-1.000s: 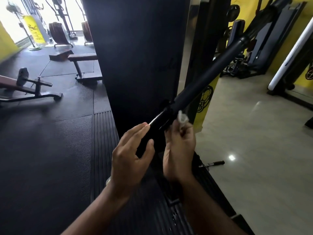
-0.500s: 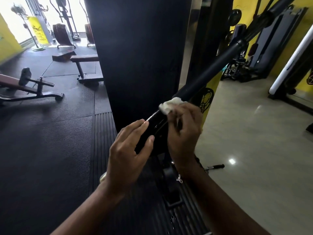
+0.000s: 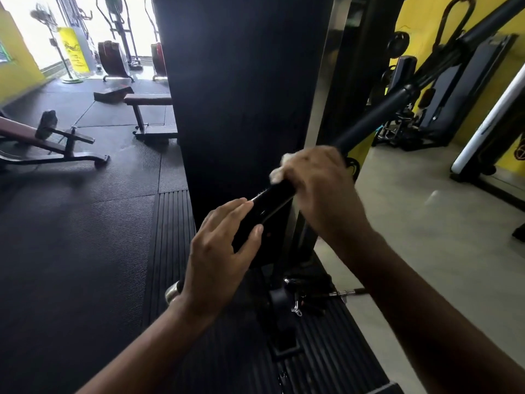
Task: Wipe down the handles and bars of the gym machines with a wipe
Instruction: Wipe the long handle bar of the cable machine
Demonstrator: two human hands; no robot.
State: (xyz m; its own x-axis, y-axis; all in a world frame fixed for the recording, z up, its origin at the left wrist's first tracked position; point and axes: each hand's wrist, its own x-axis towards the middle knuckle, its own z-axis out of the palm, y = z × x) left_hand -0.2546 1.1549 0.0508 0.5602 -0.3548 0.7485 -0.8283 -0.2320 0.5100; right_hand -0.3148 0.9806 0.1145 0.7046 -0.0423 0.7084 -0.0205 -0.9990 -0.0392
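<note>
A long black padded bar (image 3: 377, 115) slants from the upper right down to the middle of the view, in front of a tall black machine column (image 3: 241, 95). My right hand (image 3: 315, 177) is wrapped over the bar with a white wipe (image 3: 277, 173) pressed under its fingers; only the wipe's left edge shows. My left hand (image 3: 224, 240) holds the bar's lower black end (image 3: 270, 200), fingers fairly straight on top and thumb beneath.
Flat benches (image 3: 147, 100) and an incline bench (image 3: 42, 137) stand on the black rubber floor at left. Cardio machines (image 3: 119, 38) line the bright window. A small handle (image 3: 346, 293) lies on the machine base. More machines (image 3: 454, 95) stand along the yellow wall at right.
My right hand has turned over the bar and slid the wipe up along it; the wipe went from pinched beside the bar to pressed under the fingers. My left hand stays at the lower end.
</note>
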